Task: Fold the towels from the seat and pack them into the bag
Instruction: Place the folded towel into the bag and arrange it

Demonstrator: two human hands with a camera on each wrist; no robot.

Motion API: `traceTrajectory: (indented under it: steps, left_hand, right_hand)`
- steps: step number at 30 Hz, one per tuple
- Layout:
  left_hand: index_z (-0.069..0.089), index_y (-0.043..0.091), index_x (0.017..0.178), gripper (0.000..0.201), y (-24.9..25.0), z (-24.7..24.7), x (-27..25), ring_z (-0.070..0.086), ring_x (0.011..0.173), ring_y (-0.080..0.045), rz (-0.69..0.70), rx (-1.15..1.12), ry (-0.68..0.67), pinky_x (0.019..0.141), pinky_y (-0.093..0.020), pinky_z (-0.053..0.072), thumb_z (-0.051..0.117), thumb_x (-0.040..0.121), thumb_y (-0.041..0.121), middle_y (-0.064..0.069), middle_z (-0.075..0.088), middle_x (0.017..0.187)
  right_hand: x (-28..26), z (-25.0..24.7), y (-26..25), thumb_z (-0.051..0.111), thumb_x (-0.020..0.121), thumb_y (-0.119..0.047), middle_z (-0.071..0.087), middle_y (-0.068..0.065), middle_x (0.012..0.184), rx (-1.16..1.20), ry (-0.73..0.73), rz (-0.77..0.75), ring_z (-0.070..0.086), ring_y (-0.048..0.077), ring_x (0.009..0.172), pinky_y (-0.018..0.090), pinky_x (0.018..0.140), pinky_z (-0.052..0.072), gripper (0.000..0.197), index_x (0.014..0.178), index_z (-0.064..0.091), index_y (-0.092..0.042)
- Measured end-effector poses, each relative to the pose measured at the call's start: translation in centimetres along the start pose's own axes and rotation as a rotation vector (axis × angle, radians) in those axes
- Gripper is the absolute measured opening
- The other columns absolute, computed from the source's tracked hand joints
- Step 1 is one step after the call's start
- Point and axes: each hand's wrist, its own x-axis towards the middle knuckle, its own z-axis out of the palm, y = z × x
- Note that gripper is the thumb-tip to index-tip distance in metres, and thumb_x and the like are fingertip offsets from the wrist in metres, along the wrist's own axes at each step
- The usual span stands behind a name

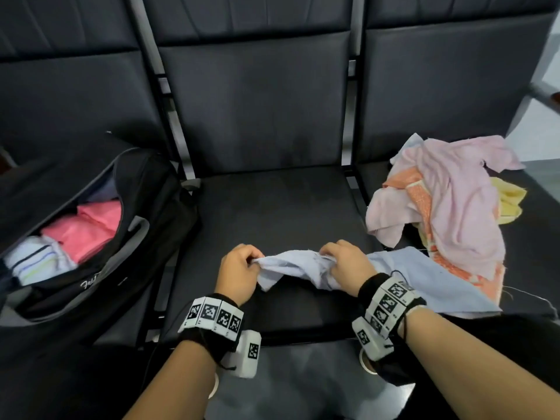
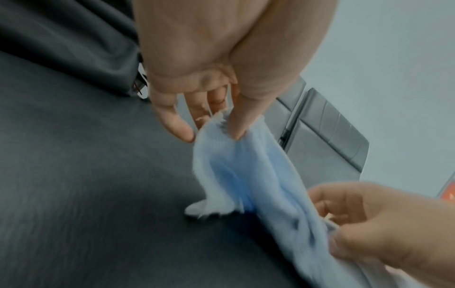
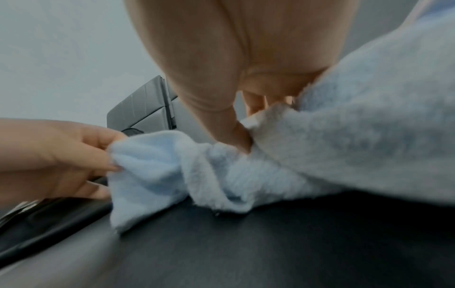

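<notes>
Both hands [image 1: 291, 268] pinching blue towel [image 1: 291, 266].

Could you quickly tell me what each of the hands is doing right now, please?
Left hand: pinches one end of the light blue towel.
Right hand: grips the same towel further along, bunched.

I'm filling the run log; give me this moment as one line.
left hand: pinches blue towel | right hand: pinches same towel | bag: open

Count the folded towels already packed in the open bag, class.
2 show: a pink towel in the middle of the bag, and a white striped towel at its near end. Others may lie hidden underneath.
</notes>
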Motion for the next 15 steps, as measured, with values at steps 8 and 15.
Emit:
traceTrajectory:
  steps: [8, 15]
  left_hand:
    - [0.054, 0.020, 0.068, 0.042, 2.3, -7.1, -1.4, 0.061, 0.077, -0.021, 0.141, -0.194, 0.288, 0.068, -0.028, 0.054, 0.051, 0.077, -0.021, -0.007, 0.060, 0.086]
    - [0.054, 0.027, 0.071, 0.044, 2.3, -13.0, -1.8, 0.063, 0.086, -0.014, 0.201, -0.168, 0.467, 0.083, -0.035, 0.052, 0.052, 0.075, -0.016, -0.001, 0.069, 0.091]
  right_hand:
    - [-0.6, -9.3, -5.3, 0.050, 0.086, 0.004, 0.068, -0.010, 0.098, 0.441, 0.405, -0.136, 0.062, 0.009, 0.100, 0.013, 0.085, 0.043, 0.037, 0.093, 0.070, -0.026]
    - [-3.1, -14.5, -12.8, 0.055, 0.088, -0.011, 0.071, -0.023, 0.091, 0.578, 0.503, -0.422, 0.064, -0.004, 0.093, 0.007, 0.079, 0.045, 0.025, 0.089, 0.073, -0.029]
